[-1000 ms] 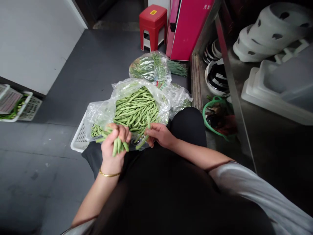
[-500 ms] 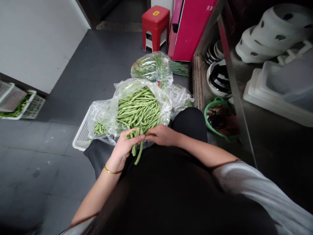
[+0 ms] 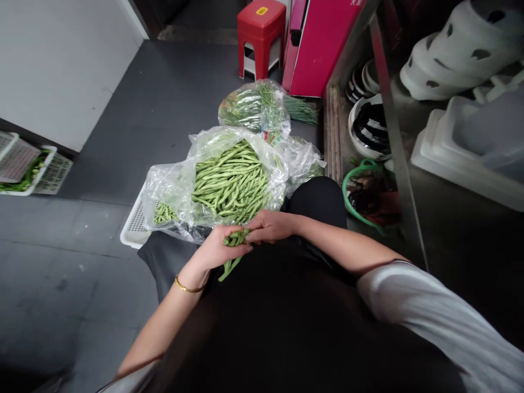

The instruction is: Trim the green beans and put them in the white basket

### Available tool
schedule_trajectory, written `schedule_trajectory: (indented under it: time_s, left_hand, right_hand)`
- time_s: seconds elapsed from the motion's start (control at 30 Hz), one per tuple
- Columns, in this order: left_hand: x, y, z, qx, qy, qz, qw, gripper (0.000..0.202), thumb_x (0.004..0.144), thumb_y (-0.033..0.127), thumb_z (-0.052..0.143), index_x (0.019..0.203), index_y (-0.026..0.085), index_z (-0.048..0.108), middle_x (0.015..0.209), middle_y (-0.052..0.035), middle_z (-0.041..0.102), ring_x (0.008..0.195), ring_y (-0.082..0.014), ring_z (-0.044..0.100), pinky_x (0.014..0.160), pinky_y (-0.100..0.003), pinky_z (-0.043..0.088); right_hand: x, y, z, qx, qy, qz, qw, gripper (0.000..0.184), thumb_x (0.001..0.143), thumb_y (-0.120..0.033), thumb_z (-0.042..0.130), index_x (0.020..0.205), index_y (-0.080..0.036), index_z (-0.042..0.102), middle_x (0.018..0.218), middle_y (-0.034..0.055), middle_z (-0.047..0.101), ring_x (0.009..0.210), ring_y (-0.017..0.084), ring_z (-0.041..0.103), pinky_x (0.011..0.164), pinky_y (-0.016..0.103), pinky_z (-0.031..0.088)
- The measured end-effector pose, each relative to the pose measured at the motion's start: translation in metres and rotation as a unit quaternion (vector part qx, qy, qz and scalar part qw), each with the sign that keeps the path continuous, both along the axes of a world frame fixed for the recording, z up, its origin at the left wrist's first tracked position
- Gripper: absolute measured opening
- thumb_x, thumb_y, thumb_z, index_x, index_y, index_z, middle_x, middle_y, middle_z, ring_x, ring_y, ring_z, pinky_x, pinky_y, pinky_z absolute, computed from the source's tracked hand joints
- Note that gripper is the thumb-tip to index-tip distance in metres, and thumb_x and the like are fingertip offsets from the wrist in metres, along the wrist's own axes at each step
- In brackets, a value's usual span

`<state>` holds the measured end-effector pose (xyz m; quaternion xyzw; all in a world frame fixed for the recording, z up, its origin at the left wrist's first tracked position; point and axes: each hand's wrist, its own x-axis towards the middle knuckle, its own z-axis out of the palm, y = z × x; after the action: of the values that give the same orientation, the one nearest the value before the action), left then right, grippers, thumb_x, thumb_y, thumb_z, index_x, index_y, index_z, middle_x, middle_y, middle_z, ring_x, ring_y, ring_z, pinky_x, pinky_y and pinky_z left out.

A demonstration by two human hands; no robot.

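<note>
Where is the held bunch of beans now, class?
In the head view, the bunch of beans is just below and left of the middle, in the left hand, with the right hand at its right side and the plastic bag just beyond.

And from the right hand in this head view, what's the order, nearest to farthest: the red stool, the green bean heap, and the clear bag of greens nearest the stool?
1. Green bean heap: just ahead of the right hand, toward its left.
2. Clear bag of greens: ahead, past the heap.
3. Red stool: farthest ahead, beyond that bag.
</note>
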<state>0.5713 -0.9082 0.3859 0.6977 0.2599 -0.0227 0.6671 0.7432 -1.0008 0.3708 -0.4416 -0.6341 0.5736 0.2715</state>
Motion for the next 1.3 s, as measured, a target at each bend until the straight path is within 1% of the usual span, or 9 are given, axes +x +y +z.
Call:
schedule_trajectory:
  time_s: [0.17,0.27,0.43,0.57,0.7,0.8,0.93,1.13,1.3]
  left_hand:
    - [0.006,-0.008,-0.008,-0.179,-0.014,0.123,0.976,0.015,0.058,0.02,0.071,0.058,0.014,0.057,0.048,0.0041,0.047,0.042,-0.0071,0.04,0.043,-0.02,0.033]
    - [0.008,-0.012,-0.01,-0.228,-0.015,0.176,0.958,0.017,0.061,0.024,0.067,0.055,0.015,0.053,0.049,0.0033,0.047,0.042,-0.0071,0.04,0.042,-0.02,0.034]
    - [-0.008,-0.007,0.003,-0.195,0.023,0.043,0.98,0.012,0.057,0.019,0.071,0.06,0.013,0.061,0.051,0.0025,0.051,0.045,-0.0083,0.043,0.044,-0.021,0.033]
    - [-0.018,0.002,0.011,-0.076,0.001,-0.013,0.997,0.012,0.057,0.018,0.074,0.063,0.013,0.064,0.058,0.0005,0.056,0.055,-0.0107,0.048,0.052,-0.022,0.037]
    - [-0.017,0.003,-0.002,-0.263,-0.091,0.209,0.938,0.017,0.061,0.026,0.069,0.06,0.016,0.055,0.052,0.0025,0.045,0.049,-0.0094,0.042,0.043,-0.02,0.035]
    - [-0.013,-0.005,-0.012,-0.394,-0.119,0.265,0.872,0.02,0.061,0.026,0.066,0.058,0.017,0.048,0.053,0.0034,0.038,0.046,-0.0083,0.039,0.037,-0.018,0.031]
    - [-0.019,-0.006,0.0,-0.408,-0.093,0.287,0.862,0.018,0.062,0.022,0.065,0.062,0.016,0.048,0.059,0.0024,0.04,0.047,-0.0071,0.038,0.038,-0.017,0.033]
    - [-0.082,0.097,0.033,-0.173,-0.236,0.457,0.84,0.016,0.069,0.022,0.057,0.06,0.016,0.046,0.052,0.0026,0.046,0.047,-0.0076,0.043,0.04,-0.018,0.037]
    - [-0.126,0.203,-0.002,0.0,-0.08,0.569,0.818,0.023,0.079,0.011,0.057,0.06,0.013,0.045,0.045,0.0077,0.054,0.043,-0.0052,0.051,0.044,-0.017,0.038]
  right_hand:
    - [-0.018,-0.007,0.0,0.281,-0.279,-0.199,0.896,0.038,0.091,-0.033,0.035,0.066,-0.014,0.056,0.063,0.0031,0.053,0.06,0.012,0.048,0.056,0.024,0.03]
    - [-0.022,-0.005,0.0,0.317,-0.376,-0.257,0.832,0.039,0.093,-0.034,0.032,0.071,-0.013,0.058,0.066,0.0059,0.054,0.063,0.014,0.047,0.057,0.026,0.029]
    - [-0.018,-0.009,0.02,0.181,-0.163,0.022,0.97,0.038,0.092,-0.033,0.036,0.063,-0.014,0.052,0.059,0.0008,0.052,0.054,0.009,0.044,0.054,0.023,0.03]
    - [-0.01,-0.012,0.042,-0.058,0.077,0.221,0.97,0.044,0.093,-0.041,0.034,0.06,-0.014,0.049,0.052,-0.0033,0.048,0.044,0.006,0.044,0.049,0.02,0.034]
    - [0.015,0.008,0.044,-0.005,-0.218,0.038,0.975,0.03,0.089,-0.038,0.045,0.082,-0.012,0.06,0.074,0.0049,0.063,0.059,0.011,0.057,0.057,0.022,0.04]
    - [0.025,0.027,0.023,0.078,-0.49,-0.174,0.851,0.039,0.084,-0.037,0.055,0.111,-0.011,0.055,0.107,0.0177,0.06,0.083,0.022,0.061,0.065,0.028,0.043]
    - [0.011,0.041,-0.015,0.075,-0.521,-0.093,0.845,0.03,0.09,-0.034,0.044,0.097,-0.011,0.062,0.099,0.0163,0.064,0.083,0.024,0.062,0.063,0.028,0.041]
    - [0.003,0.016,0.011,0.225,-0.349,-0.143,0.898,0.034,0.094,-0.028,0.035,0.072,-0.014,0.056,0.073,0.0055,0.061,0.07,0.012,0.055,0.065,0.022,0.036]
    - [0.004,-0.014,0.066,0.366,-0.24,-0.159,0.885,0.032,0.095,-0.027,0.033,0.072,-0.016,0.052,0.064,0.0013,0.05,0.062,0.01,0.047,0.061,0.021,0.034]
